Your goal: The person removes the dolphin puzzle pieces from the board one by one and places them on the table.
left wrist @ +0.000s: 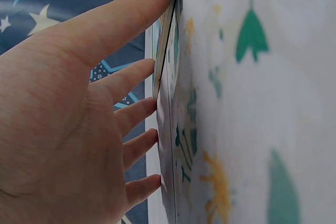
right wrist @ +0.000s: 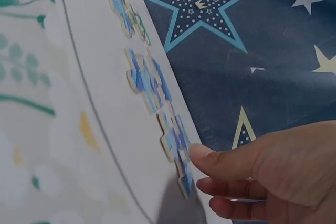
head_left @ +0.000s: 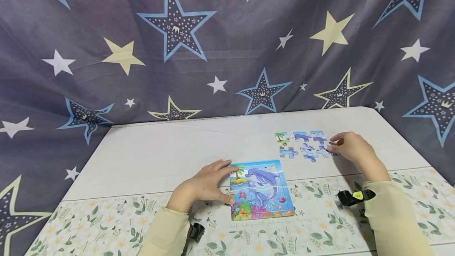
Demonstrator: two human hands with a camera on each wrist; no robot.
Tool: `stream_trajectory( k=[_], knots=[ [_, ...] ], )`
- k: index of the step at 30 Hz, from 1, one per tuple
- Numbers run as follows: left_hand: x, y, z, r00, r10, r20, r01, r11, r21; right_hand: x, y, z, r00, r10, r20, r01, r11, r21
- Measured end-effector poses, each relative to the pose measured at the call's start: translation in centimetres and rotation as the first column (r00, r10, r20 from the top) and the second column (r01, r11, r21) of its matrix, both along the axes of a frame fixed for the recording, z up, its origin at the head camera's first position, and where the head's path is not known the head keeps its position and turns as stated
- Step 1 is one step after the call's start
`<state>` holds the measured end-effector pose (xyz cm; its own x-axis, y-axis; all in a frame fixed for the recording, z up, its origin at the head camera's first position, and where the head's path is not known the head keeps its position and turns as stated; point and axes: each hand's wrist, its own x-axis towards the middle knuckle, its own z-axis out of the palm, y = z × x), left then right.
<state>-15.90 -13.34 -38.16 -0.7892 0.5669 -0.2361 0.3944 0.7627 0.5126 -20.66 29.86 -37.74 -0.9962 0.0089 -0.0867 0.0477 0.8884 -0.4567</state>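
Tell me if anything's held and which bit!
The left grip touches the left edge of the puzzle board without clasping. Whether the right grip, at the puzzle pieces, holds one can't be told.

Head view: a single line of slanting script (head_left: 273,223) runs across the floral part of the worktop (head_left: 249,242), just below the dolphin board (head_left: 263,189); its lettering is too small and faint to read with certainty. The yellow label (head_left: 357,195) on the black wrist device (head_left: 346,198) at the right sleeve is likewise illegible. Pale crown emblems (head_left: 175,29) stand inside dotted stars on the curtain (head_left: 227,34).
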Motion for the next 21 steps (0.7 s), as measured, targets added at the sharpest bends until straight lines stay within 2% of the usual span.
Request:
stream_trajectory(
  k=[11,21],
  knots=[
    [-0.1,-0.1,0.0,1.000,-0.004,0.002,0.004,1.000,-0.004,0.2,-3.4,1.5,0.991,0.076,-0.112,-0.085,0.993,-0.078],
    [0.0,0.0,0.1,1.000,-0.004,0.009,0.004,1.000,-0.005,0.7,-7.1,2.1,0.978,0.144,-0.151,-0.164,0.978,-0.132]
  ],
)
